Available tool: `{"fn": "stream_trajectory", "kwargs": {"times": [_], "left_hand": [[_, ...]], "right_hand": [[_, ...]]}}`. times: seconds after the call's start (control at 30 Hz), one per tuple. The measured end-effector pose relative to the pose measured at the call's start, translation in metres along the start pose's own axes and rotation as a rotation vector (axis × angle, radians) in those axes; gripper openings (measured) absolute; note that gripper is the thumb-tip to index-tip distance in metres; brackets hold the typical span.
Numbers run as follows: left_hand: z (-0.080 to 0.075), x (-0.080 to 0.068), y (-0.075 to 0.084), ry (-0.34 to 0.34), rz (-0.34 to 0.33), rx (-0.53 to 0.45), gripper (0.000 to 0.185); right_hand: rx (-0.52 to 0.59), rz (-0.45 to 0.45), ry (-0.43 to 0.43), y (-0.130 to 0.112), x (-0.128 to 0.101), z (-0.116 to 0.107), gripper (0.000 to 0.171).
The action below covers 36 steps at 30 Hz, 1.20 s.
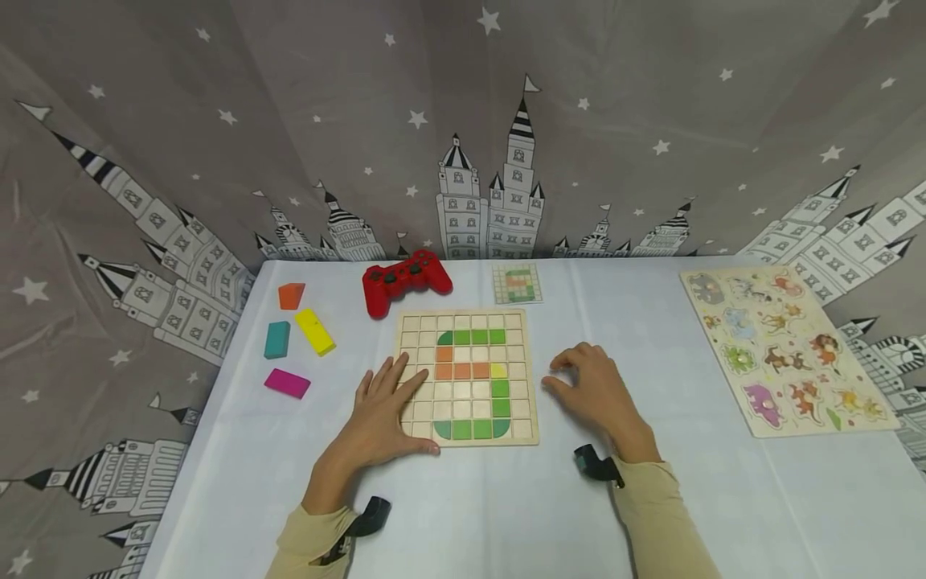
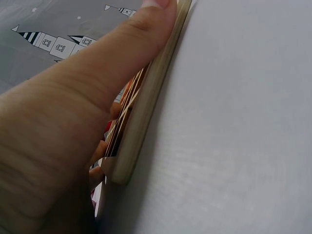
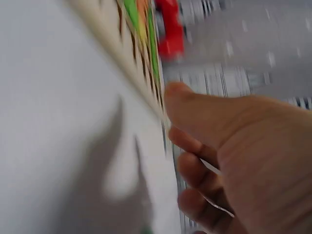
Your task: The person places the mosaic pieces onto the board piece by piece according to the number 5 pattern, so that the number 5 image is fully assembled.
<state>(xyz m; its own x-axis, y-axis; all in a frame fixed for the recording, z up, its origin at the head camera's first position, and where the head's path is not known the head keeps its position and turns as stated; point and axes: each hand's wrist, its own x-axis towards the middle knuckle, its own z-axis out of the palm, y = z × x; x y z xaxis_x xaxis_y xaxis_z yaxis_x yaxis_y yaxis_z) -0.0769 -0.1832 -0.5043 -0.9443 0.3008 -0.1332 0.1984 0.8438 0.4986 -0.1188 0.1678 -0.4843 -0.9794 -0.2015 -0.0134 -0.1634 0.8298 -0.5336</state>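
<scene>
A wooden grid board (image 1: 419,394) lies flat on the table, with green squares (image 1: 481,337), orange squares (image 1: 463,371), a yellow piece (image 1: 498,371) and rounded teal corner pieces (image 1: 501,427) set in it. My left hand (image 1: 379,418) rests at its lower left corner, fingers spread over the left edge and thumb along the front edge. That thumb (image 2: 131,39) lies against the board's wooden side (image 2: 146,107) in the left wrist view. To the right of the board, my right hand (image 1: 593,390) hovers with loosely bent fingers and nothing held; its thumb (image 3: 195,105) shows in the right wrist view.
Behind the board are a red game controller (image 1: 405,281) and a small pattern card (image 1: 517,283). At the left lie orange (image 1: 291,296), yellow (image 1: 314,331), teal (image 1: 276,340) and magenta (image 1: 287,383) blocks. An animal puzzle board (image 1: 788,354) lies at the right.
</scene>
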Motion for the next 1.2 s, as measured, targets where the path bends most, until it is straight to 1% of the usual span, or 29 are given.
{"fn": "stream_trajectory", "kwargs": {"times": [0.13, 0.23, 0.33, 0.43, 0.63, 0.8, 0.93, 1.07, 1.2], "left_hand": [[0.0, 0.0, 0.001, -0.006, -0.004, 0.0, 0.121], [0.0, 0.0, 0.0, 0.0, 0.0, 0.002, 0.12], [0.0, 0.0, 0.001, 0.003, 0.001, -0.003, 0.12], [0.0, -0.001, 0.001, 0.003, 0.0, -0.008, 0.12], [0.0, -0.001, 0.001, 0.006, 0.004, -0.011, 0.12], [0.001, 0.0, 0.001, 0.006, 0.006, -0.004, 0.119], [0.001, 0.0, 0.001, 0.005, 0.007, -0.002, 0.119], [0.0, -0.001, 0.002, 0.004, 0.003, -0.005, 0.12], [0.0, -0.001, 0.002, 0.009, 0.001, -0.008, 0.119]], "right_hand": [[0.013, 0.059, -0.029, 0.033, -0.002, -0.021, 0.03], [0.021, 0.084, -0.053, 0.052, -0.006, -0.033, 0.033], [0.006, 0.098, -0.065, 0.063, -0.01, -0.041, 0.037], [-0.008, 0.103, -0.082, 0.068, -0.011, -0.043, 0.037], [-0.036, 0.089, -0.099, 0.065, -0.009, -0.038, 0.033], [-0.074, 0.077, -0.097, 0.063, -0.006, -0.034, 0.035], [-0.07, 0.069, -0.083, 0.056, -0.005, -0.03, 0.034], [-0.038, 0.046, -0.07, 0.038, -0.001, -0.02, 0.033], [-0.018, -0.005, -0.071, 0.01, 0.004, -0.007, 0.033]]}}
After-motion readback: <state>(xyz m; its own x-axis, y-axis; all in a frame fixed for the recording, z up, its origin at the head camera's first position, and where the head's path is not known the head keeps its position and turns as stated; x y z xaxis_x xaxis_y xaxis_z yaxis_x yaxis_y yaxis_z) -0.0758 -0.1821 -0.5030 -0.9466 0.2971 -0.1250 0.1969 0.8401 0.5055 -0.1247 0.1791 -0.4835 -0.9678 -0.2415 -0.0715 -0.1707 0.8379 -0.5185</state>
